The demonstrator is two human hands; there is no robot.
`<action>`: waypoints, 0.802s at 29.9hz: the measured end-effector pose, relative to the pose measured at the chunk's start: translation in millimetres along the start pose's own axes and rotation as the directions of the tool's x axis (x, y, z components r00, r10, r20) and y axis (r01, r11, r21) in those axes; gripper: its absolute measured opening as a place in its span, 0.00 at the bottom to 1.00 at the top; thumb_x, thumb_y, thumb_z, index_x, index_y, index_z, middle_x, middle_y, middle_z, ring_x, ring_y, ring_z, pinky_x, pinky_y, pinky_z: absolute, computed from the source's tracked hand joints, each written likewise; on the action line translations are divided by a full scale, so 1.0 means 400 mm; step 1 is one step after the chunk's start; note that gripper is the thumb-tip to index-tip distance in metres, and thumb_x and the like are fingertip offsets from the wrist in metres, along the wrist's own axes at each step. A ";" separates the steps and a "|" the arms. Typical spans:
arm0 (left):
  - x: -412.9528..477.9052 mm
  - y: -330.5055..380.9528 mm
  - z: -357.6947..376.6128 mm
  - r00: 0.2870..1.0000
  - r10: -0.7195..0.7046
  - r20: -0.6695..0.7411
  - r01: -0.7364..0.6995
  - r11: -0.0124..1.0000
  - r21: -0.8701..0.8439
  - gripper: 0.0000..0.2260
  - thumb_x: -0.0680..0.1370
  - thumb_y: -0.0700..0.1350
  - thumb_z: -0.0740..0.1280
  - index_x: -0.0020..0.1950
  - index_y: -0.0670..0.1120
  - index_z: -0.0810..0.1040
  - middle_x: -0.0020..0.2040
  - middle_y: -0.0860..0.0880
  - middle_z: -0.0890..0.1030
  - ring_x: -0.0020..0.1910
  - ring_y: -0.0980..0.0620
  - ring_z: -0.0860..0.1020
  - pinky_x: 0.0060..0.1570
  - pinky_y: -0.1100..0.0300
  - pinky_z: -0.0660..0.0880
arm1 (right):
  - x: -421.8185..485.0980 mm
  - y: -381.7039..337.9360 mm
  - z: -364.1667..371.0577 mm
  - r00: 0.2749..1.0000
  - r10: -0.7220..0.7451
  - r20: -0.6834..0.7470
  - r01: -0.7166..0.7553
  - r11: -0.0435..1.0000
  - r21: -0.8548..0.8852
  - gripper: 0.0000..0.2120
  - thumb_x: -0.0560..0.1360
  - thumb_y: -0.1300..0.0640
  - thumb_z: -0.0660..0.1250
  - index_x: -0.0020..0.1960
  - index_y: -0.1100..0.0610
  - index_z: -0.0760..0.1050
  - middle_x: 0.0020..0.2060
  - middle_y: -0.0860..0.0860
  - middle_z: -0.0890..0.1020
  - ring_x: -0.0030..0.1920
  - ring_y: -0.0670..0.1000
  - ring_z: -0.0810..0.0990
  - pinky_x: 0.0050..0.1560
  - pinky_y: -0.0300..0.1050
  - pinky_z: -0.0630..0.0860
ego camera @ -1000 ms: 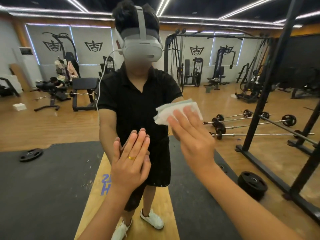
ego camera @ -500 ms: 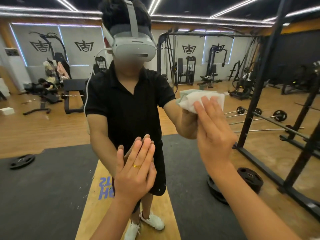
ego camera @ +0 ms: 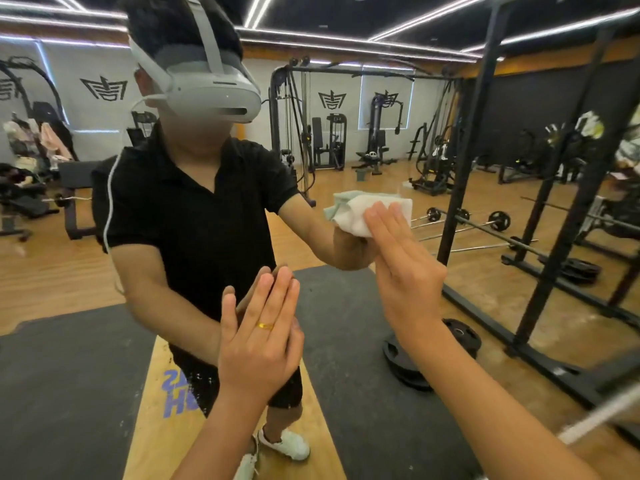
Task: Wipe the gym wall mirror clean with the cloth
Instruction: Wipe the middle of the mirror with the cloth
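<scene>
The wall mirror (ego camera: 346,323) fills the whole view and reflects a person in a black shirt with a white headset. My right hand (ego camera: 403,268) lies flat, fingers straight, pressing a folded white cloth (ego camera: 360,209) against the glass at mid height, right of centre. My left hand (ego camera: 259,337), with a gold ring, rests flat on the glass lower down, fingers straight, meeting its own reflection. Small specks show on the glass near the reflected shorts.
The reflection shows a gym: a black squat rack (ego camera: 485,133) at right, barbells (ego camera: 485,223) on the wooden floor, weight plates (ego camera: 408,362), black mats, cable machines (ego camera: 294,126) at the back. A blurred pale bar (ego camera: 602,414) crosses the lower right corner.
My right hand has slid the cloth to the right and slightly up across the glass. My left hand stays planted in the same spot. My view has moved closer and turned right.
</scene>
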State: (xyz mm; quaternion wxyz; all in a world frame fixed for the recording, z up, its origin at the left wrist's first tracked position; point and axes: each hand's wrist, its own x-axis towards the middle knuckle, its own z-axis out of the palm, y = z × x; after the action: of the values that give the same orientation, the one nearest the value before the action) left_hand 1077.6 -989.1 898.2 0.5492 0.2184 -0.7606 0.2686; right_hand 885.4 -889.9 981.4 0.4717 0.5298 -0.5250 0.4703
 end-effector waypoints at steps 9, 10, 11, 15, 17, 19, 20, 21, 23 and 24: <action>-0.003 -0.002 -0.006 1.000 0.010 0.009 -0.011 1.000 0.025 0.24 0.81 0.46 0.62 0.78 0.44 0.69 0.78 0.45 0.68 0.82 0.48 0.59 0.76 0.37 0.60 | -0.036 0.027 -0.002 0.981 -0.191 0.039 0.192 0.980 -0.042 0.16 0.82 0.64 0.69 0.69 0.62 0.77 0.68 0.59 0.78 0.70 0.60 0.77 0.66 0.57 0.79; -0.003 -0.001 -0.005 1.000 0.011 0.004 -0.011 0.999 0.031 0.24 0.81 0.46 0.63 0.77 0.44 0.69 0.78 0.45 0.68 0.81 0.48 0.60 0.75 0.36 0.61 | -0.030 0.037 -0.005 0.974 -0.221 0.040 0.223 0.973 -0.058 0.15 0.82 0.64 0.70 0.68 0.62 0.78 0.68 0.58 0.79 0.69 0.59 0.78 0.64 0.57 0.80; -0.004 -0.001 -0.003 1.000 0.014 0.000 -0.014 0.999 0.039 0.24 0.81 0.45 0.63 0.77 0.44 0.70 0.78 0.45 0.69 0.81 0.48 0.61 0.74 0.36 0.62 | -0.019 0.052 -0.011 0.967 -0.251 0.041 0.253 0.965 -0.072 0.15 0.81 0.64 0.71 0.68 0.61 0.79 0.67 0.57 0.79 0.69 0.58 0.79 0.63 0.56 0.81; -0.008 0.000 0.002 1.000 0.007 0.001 -0.007 0.998 0.065 0.24 0.80 0.45 0.64 0.76 0.44 0.72 0.78 0.45 0.69 0.80 0.47 0.63 0.76 0.37 0.60 | 0.053 0.150 -0.040 0.965 -0.261 0.028 0.263 0.959 -0.104 0.17 0.80 0.69 0.71 0.68 0.60 0.79 0.67 0.56 0.79 0.68 0.58 0.79 0.63 0.58 0.80; -0.008 -0.002 0.005 1.000 -0.001 0.002 0.001 0.997 0.073 0.24 0.80 0.45 0.63 0.77 0.44 0.71 0.78 0.45 0.69 0.80 0.46 0.64 0.77 0.37 0.58 | 0.092 0.188 -0.047 0.977 -0.214 -0.024 0.210 0.972 -0.104 0.18 0.80 0.70 0.70 0.69 0.61 0.78 0.67 0.56 0.78 0.68 0.59 0.79 0.66 0.61 0.78; -0.005 0.001 0.003 1.000 -0.007 0.009 0.006 0.997 0.072 0.23 0.81 0.45 0.62 0.77 0.44 0.70 0.78 0.46 0.68 0.80 0.46 0.64 0.78 0.38 0.56 | 0.114 0.199 -0.041 0.987 -0.128 -0.099 0.120 0.989 -0.088 0.17 0.81 0.69 0.68 0.69 0.61 0.77 0.66 0.57 0.78 0.67 0.60 0.80 0.66 0.64 0.78; -0.005 0.001 0.001 1.000 -0.007 0.012 0.006 0.997 0.073 0.23 0.81 0.45 0.62 0.77 0.44 0.70 0.78 0.46 0.68 0.80 0.46 0.63 0.79 0.39 0.54 | 0.111 0.184 -0.030 0.989 -0.064 -0.135 0.057 0.997 -0.052 0.16 0.82 0.68 0.68 0.69 0.62 0.77 0.66 0.57 0.79 0.67 0.61 0.79 0.65 0.64 0.78; -0.005 0.001 0.000 1.000 -0.010 0.019 0.008 0.997 0.076 0.23 0.81 0.45 0.62 0.77 0.44 0.70 0.78 0.46 0.68 0.80 0.46 0.63 0.80 0.39 0.53 | 0.094 0.157 -0.018 0.987 0.017 -0.158 -0.017 1.000 -0.001 0.15 0.82 0.66 0.68 0.69 0.63 0.77 0.66 0.58 0.78 0.68 0.62 0.79 0.65 0.64 0.78; -0.007 0.002 -0.003 0.999 -0.018 0.035 0.015 0.997 0.082 0.23 0.81 0.45 0.62 0.77 0.44 0.69 0.78 0.45 0.69 0.80 0.46 0.63 0.80 0.40 0.50 | 0.022 0.091 0.007 0.986 0.088 -0.139 -0.082 0.995 0.051 0.15 0.83 0.65 0.67 0.69 0.64 0.76 0.68 0.59 0.78 0.69 0.63 0.78 0.65 0.63 0.78; -0.007 0.002 -0.005 0.999 -0.021 0.042 0.017 0.996 0.087 0.23 0.81 0.45 0.63 0.77 0.44 0.69 0.78 0.44 0.69 0.80 0.45 0.63 0.81 0.40 0.49 | -0.021 0.067 0.013 0.994 0.050 -0.097 -0.046 0.998 0.049 0.15 0.83 0.65 0.67 0.70 0.64 0.76 0.68 0.60 0.77 0.69 0.64 0.77 0.65 0.64 0.78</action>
State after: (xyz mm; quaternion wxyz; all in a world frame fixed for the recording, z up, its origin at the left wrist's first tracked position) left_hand 1079.3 -987.0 895.9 0.5253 0.2547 -0.7579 0.2912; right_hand 858.7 -894.3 972.7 0.4731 0.5040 -0.5025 0.5193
